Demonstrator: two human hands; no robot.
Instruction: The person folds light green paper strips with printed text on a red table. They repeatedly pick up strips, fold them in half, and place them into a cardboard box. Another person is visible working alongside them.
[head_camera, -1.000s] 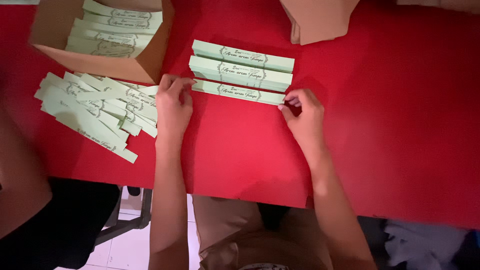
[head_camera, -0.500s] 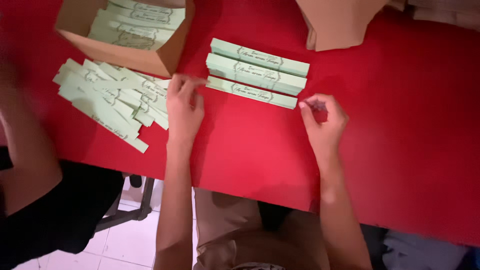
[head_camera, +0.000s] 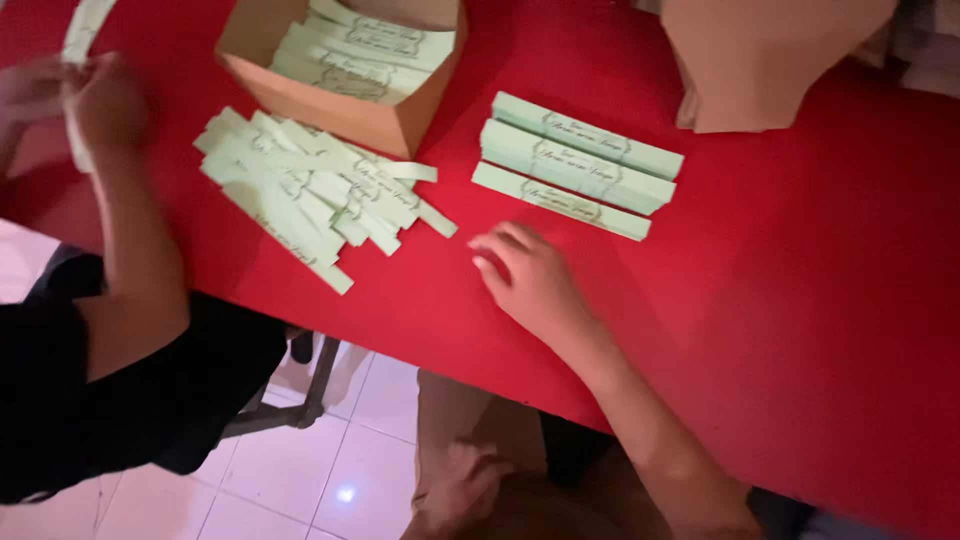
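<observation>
Right hand lies flat on the red counter, fingers loose, grip empty, just below the three stacked green paper strips. Left hand sits low below the counter edge; can't tell its grip. Loose strip pile left of the stack, beside the cardboard box.

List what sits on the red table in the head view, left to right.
Another person's hands holding a pale green paper strip → loose heap of pale green paper strips → the wearer's right hand, flat on the red table → plain brown cardboard piece. The open box and the neat stack overlap their neighbours, so they are left out.
</observation>
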